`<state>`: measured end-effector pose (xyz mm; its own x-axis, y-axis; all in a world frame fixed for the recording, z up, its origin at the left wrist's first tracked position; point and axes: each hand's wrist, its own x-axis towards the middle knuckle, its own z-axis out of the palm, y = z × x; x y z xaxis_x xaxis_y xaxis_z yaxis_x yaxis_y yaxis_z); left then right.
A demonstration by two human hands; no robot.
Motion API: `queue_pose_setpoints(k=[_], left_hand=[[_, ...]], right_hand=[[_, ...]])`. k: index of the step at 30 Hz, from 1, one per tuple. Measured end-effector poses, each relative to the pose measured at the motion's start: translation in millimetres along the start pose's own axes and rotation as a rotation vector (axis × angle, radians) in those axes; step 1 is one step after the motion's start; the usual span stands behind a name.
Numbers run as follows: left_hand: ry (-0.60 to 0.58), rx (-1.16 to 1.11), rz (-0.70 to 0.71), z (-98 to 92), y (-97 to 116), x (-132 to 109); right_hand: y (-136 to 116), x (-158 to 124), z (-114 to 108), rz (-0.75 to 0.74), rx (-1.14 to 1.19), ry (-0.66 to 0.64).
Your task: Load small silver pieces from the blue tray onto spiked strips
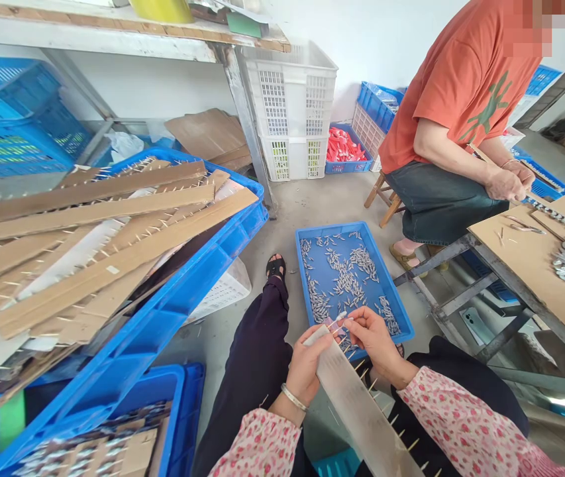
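Note:
My left hand point(307, 368) is closed around the upper end of a long cardboard strip point(361, 411), whose edge bristles with wooden toothpicks. A small pale silver piece point(341, 315) shows at the strip's top end, beside my fingertips. My right hand point(374, 338) pinches there with thumb and forefinger, close to the toothpick tips; the fingers partly hide what is between them. Under my hands on the floor lies a shallow blue tray point(301, 268) with many small silver pointed pieces point(346, 275) spread over its bottom.
On my left, a blue crate point(212, 245) overflows with toothpick-studded cardboard strips point(128, 265). A lower blue crate point(193, 404) holds more strips. Right, a seated person point(456, 112) works at a low table point(520, 255) with pliers point(524, 225). White crates point(295, 106) stand behind.

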<state>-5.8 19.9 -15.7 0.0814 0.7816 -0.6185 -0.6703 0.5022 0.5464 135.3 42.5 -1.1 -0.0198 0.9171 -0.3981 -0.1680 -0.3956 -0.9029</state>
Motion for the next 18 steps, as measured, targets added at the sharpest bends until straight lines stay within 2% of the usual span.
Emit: queue_pose_setpoints(k=[8, 15, 18], left_hand=[[0.031, 0.015, 0.019, -1.9, -0.1, -1.9], [-0.004, 0.013, 0.016, 0.4, -0.2, -0.3], [0.016, 0.053, 0.018, 1.3, 0.1, 1.2]], right_hand=[[5.2, -5.8, 5.3, -0.013, -0.023, -0.034], [5.0, -3.4, 3.4, 0.048, 0.042, -0.033], [6.0, -2.1, 1.0, 0.073, 0.046, -0.019]])
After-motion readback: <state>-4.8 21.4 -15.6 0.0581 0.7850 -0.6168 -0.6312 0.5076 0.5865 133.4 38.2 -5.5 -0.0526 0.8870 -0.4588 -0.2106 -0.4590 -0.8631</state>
